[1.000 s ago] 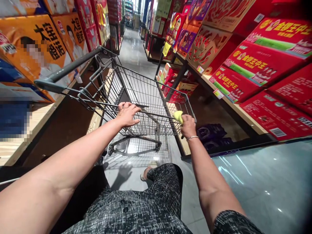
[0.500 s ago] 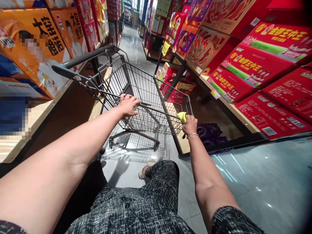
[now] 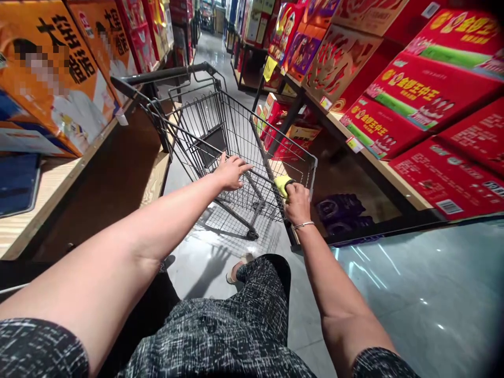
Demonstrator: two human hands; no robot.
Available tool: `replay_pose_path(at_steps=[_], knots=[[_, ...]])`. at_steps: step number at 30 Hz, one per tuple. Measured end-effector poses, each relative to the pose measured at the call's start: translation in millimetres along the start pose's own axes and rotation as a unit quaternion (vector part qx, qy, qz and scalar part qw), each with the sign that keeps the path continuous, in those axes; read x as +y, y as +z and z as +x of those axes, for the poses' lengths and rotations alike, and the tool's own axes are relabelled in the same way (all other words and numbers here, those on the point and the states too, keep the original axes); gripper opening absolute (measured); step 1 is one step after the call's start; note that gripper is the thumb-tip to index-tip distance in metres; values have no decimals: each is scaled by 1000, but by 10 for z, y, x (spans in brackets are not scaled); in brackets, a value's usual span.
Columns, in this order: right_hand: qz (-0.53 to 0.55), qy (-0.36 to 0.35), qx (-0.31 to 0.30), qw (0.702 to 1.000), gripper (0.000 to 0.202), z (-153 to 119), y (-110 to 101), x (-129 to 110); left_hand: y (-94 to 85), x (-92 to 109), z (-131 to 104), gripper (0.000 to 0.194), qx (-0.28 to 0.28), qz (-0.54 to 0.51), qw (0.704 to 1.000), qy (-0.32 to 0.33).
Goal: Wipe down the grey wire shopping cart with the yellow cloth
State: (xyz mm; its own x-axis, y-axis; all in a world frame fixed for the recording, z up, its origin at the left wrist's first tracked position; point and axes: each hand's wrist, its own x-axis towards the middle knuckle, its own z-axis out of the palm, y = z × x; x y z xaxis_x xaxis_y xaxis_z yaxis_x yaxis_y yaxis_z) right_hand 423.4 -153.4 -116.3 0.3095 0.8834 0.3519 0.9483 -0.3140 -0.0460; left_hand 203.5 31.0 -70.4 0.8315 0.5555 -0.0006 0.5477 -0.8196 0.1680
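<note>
A grey wire shopping cart [image 3: 252, 116] stands at an angle in front of me, its handle at the far left. My left hand [image 3: 233, 172] is over the near top rail of the basket with its fingers spread; whether it touches the rail I cannot tell. My right hand [image 3: 298, 202] is closed on a yellow-green cloth [image 3: 282, 185] at the near right corner of the basket. The cloth lies against the top rail there. Only part of it shows past my fingers. The wire basket looks bare inside.
Orange cartons [image 3: 43, 68] fill the left shelf, and a dark blue flat item [image 3: 19, 184] lies at its edge. Red boxes [image 3: 425, 100] are stacked on the right shelf. Dark purple packs [image 3: 340, 210] sit low under it. A tiled aisle [image 3: 214, 52] runs ahead.
The cart has shifted a little to the right and turned. My left hand has moved right with its fingers spreading. My right hand with the cloth has moved slightly left along the rail.
</note>
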Motion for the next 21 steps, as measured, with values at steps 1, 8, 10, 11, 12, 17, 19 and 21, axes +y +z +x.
replay_pose_path(at_steps=[1,8,10,11,12,17,19,21], knots=[[-10,-19,19,1000,54,11,44,-69,15,43,22,74,-3,-1,1000,-8],[-48,-148,-105,982,42,-81,884,-445,21,-36,45,73,-13,-3,1000,-25],[-61,-165,-194,965,43,-225,1149,-451,19,-67,49,73,-15,-15,999,-27],[-67,-169,-235,955,43,-311,1256,-439,19,-76,54,73,-16,-21,999,-27],[-73,-170,-270,945,41,-399,1340,-419,19,-83,60,72,-18,-27,999,-27],[-96,-168,-313,930,33,-663,1359,-261,14,-111,79,69,-24,-67,997,-27],[-100,-173,-290,936,38,-628,1171,-184,22,-130,84,69,-19,-77,997,-27],[-98,-178,-212,956,40,-524,908,-97,36,-153,92,68,-12,-81,996,-28]])
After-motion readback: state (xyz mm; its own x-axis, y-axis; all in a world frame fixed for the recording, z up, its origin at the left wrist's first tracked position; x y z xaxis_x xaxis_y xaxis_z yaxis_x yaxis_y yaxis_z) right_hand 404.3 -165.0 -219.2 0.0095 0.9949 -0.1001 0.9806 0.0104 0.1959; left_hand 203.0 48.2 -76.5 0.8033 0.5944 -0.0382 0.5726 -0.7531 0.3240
